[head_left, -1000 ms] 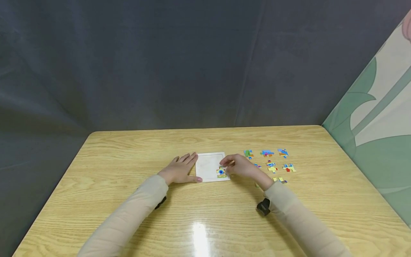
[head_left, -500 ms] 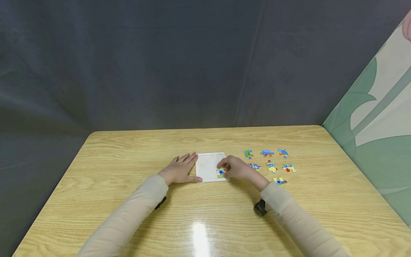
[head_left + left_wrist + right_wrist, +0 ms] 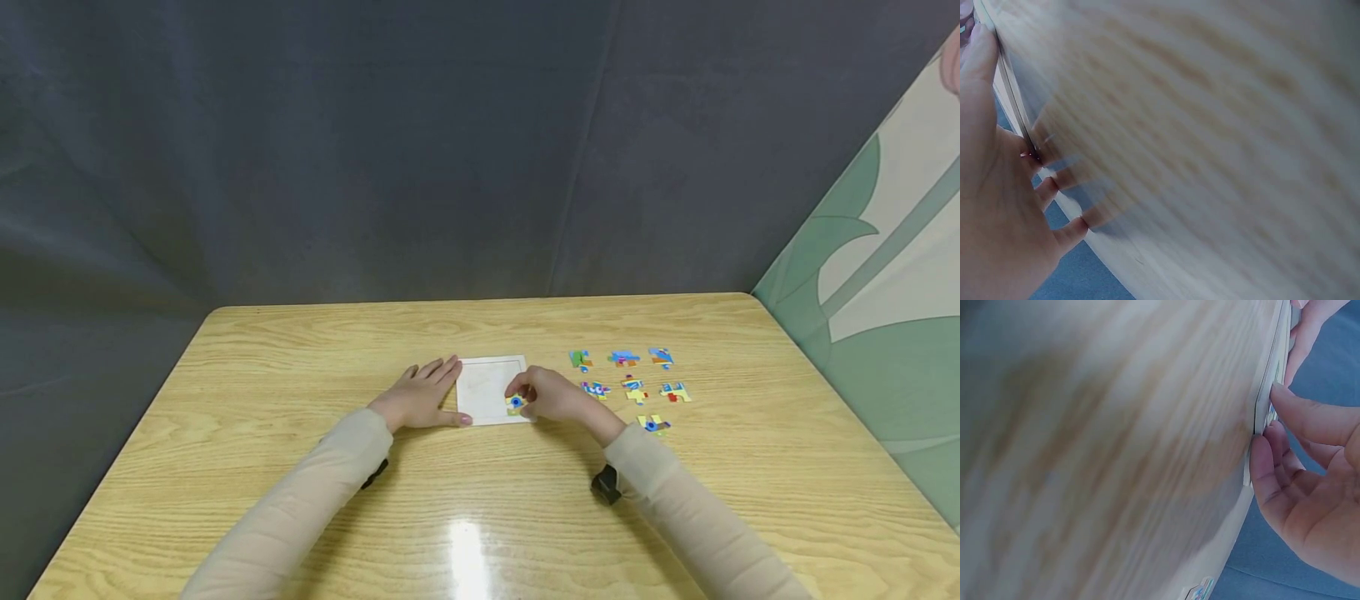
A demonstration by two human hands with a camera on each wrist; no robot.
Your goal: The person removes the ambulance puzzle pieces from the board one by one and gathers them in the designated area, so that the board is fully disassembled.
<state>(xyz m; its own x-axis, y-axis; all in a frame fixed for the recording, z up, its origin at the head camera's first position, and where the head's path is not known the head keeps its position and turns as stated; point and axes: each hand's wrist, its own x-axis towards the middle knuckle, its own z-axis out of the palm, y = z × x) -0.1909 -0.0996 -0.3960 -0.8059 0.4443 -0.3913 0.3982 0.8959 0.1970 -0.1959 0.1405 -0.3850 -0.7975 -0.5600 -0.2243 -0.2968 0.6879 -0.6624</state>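
Observation:
In the head view a white puzzle tray [image 3: 483, 390] lies flat on the table. My left hand [image 3: 420, 398] rests at its left edge with the fingers spread and straight; the left wrist view also has this hand [image 3: 1004, 181] against the tray's side. A yellow puzzle piece with a blue round mark [image 3: 515, 402] is in the tray's lower right corner. My right hand [image 3: 553, 395] pinches this piece between thumb and fingers, partly covering it. Seen from the right wrist, the hand [image 3: 1316, 469] has thumb and fingertips at the tray's edge.
Several loose puzzle pieces lie to the right of the tray, among them a green one [image 3: 581, 360], a yellow and red one [image 3: 675, 392] and a yellow one with a blue mark [image 3: 653, 424]. A dark curtain [image 3: 420, 167] hangs behind the wooden table [image 3: 300, 350].
My right hand has shifted slightly left and down over the tray's corner, and the yellow piece has moved slightly left with it. The left hand has stayed in place.

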